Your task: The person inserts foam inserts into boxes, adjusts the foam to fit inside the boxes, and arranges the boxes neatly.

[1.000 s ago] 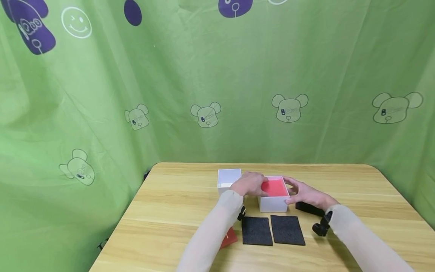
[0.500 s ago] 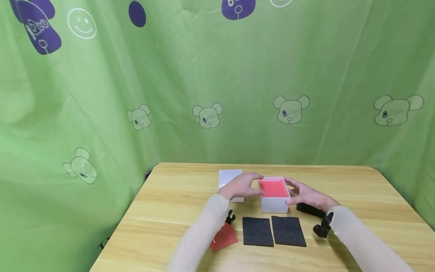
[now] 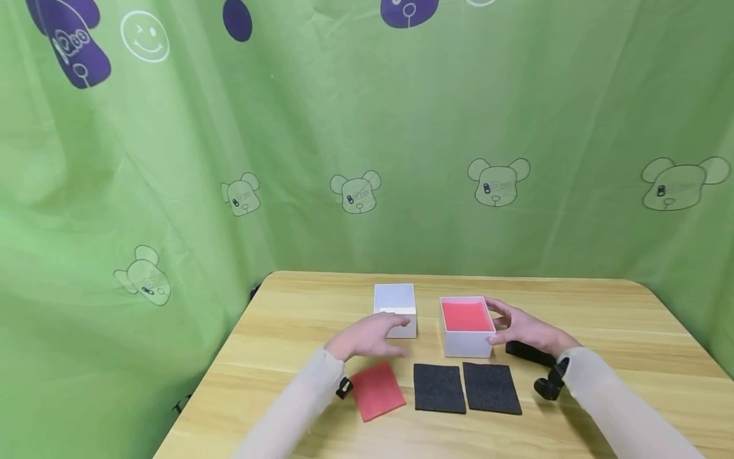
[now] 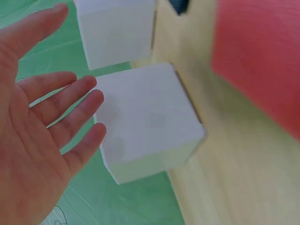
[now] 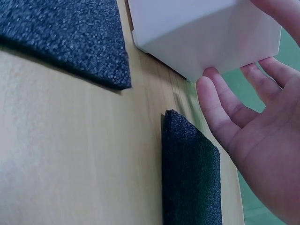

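My left hand (image 3: 367, 338) hovers with spread fingers above the table, holding nothing. In the head view it is just in front of a white open box (image 3: 395, 323) and behind a red foam sheet (image 3: 378, 392). A second white box (image 3: 467, 344) stands to the right, with a red sheet (image 3: 466, 317) lying inside it; what is beneath that sheet is hidden. My right hand (image 3: 524, 331) holds this box at its right side, thumb near the front corner and fingers towards the back. In the right wrist view, fingertips (image 5: 211, 72) touch the white wall.
Two black foam squares, a left one (image 3: 439, 388) and a right one (image 3: 492, 387), lie side by side in front of the boxes. A black foam block (image 3: 530, 352) lies under my right wrist. Behind the wooden table (image 3: 298, 319) hangs a green curtain (image 3: 424, 242).
My left hand has drawn back from the red-lined box, moving left and towards me. The red sheet on the table has come into full view. My right hand stays at the box.
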`<state>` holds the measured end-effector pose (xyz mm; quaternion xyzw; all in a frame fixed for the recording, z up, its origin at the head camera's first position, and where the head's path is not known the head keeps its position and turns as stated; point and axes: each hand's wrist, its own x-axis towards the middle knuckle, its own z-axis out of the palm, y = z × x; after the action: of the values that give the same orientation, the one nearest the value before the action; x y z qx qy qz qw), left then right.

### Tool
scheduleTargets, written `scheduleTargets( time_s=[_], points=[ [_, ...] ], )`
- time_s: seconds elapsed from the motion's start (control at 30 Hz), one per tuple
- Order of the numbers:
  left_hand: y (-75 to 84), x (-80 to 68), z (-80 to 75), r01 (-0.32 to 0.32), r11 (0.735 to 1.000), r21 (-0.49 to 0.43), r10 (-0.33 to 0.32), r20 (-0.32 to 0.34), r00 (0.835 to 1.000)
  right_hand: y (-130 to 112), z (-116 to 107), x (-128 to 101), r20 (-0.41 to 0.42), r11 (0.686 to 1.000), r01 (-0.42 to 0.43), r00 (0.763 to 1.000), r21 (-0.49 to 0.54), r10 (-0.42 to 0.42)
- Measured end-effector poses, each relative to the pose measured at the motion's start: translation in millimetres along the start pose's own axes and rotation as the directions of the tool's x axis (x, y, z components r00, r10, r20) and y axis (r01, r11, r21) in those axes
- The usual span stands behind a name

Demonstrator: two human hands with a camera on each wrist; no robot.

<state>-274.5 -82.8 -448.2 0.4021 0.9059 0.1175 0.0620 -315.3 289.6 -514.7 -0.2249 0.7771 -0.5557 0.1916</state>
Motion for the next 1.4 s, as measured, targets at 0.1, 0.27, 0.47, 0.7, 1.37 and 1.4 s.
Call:
scheduleTargets(
  time_s=[0.1,0.27,0.47,0.7,1.37,1.4],
  points=[
    [-1.5,-13.6,5.9,0.027,1.000,-0.001,-0.027,0.031,0.999,0,-1,-1,0.003,1.000,0.009,1.000,-0.007,-0.009],
    [-1.5,-33.1,20.2,0.072,0.996,0.054,-0.075,0.065,0.995,0,-2,-1,0.000,1.000,-0.002,1.000,0.005,0.002],
    [-0.7,-51.8,43.8,0.084,0.991,0.105,-0.093,0.090,0.992,1,-1,0,0.000,1.000,-0.012,1.000,0.005,0.012],
    [3.9,-63.6,56.9,0.094,0.988,0.123,-0.107,0.102,0.989,0,-1,0,0.002,1.000,-0.001,1.000,0.017,0.001],
    [0.9,-66.6,64.1,0.163,0.965,0.203,-0.186,0.097,0.978,0,0,-1,0.001,1.000,-0.003,1.000,0.013,0.003],
    [0.7,-66.6,63.8,0.164,0.966,0.201,-0.186,0.093,0.978,0,0,-1,0.003,1.000,0.003,1.000,0.014,-0.003]
  ],
)
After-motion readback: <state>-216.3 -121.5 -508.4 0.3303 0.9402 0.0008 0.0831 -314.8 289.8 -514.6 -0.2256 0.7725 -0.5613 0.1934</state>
